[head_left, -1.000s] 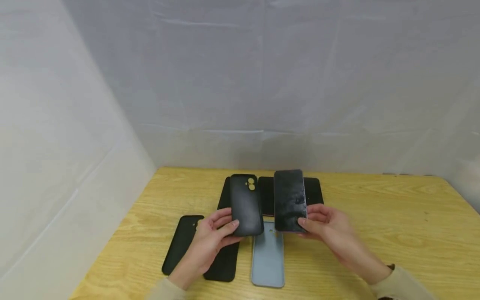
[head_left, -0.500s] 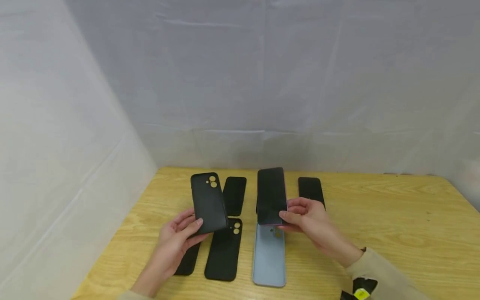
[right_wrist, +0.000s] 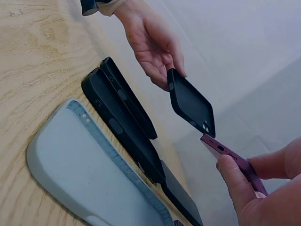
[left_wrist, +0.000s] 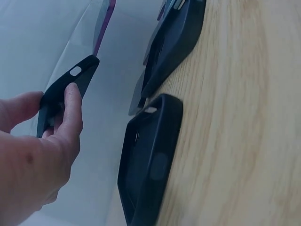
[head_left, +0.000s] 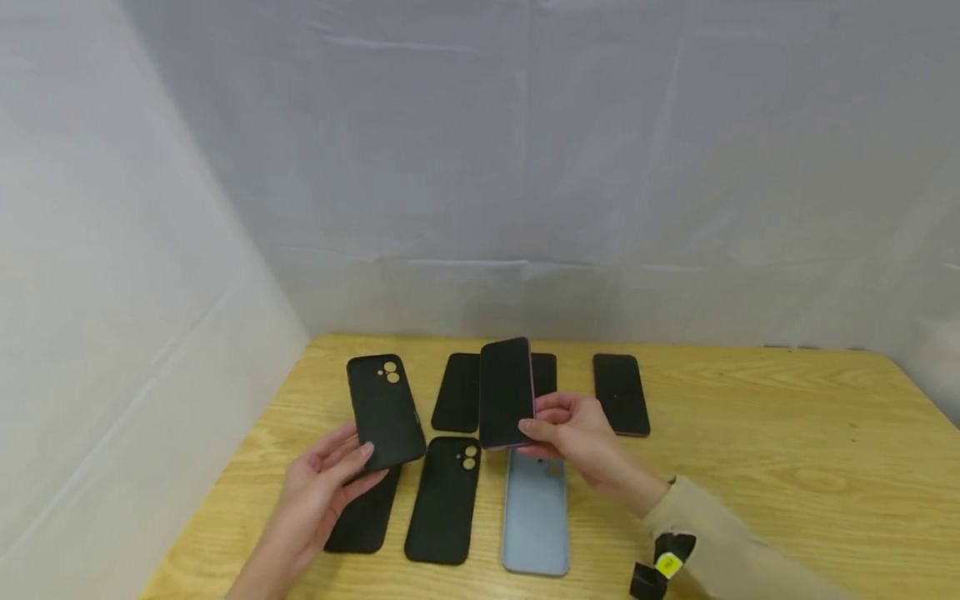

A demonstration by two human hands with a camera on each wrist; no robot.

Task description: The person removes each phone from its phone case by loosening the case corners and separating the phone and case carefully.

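Observation:
My left hand [head_left: 318,483] grips a black phone case [head_left: 384,412] by its lower end, thumb across its inside. Two camera holes show at the case's top right. To the right, my right hand [head_left: 588,442] pinches a smartphone [head_left: 505,396] at its lower right corner. Its dark screen faces up and, in the right wrist view, its purple edge [right_wrist: 225,153] shows a charging port. Both items are held above the table, tilted. In the head view a gap lies between them.
On the wooden table [head_left: 750,458] lie two more black cases, one partly hidden [head_left: 363,521] under the left hand's case and one beside it [head_left: 442,504]. A light blue case [head_left: 536,525] and several dark phones, the rightmost [head_left: 621,396] apart, lie there too. White sheeting [head_left: 480,167] stands behind.
Both hands have moved left in the head view, the left carrying the black case and the right the phone. The case and phone have moved farther apart, uncovering the middle black case.

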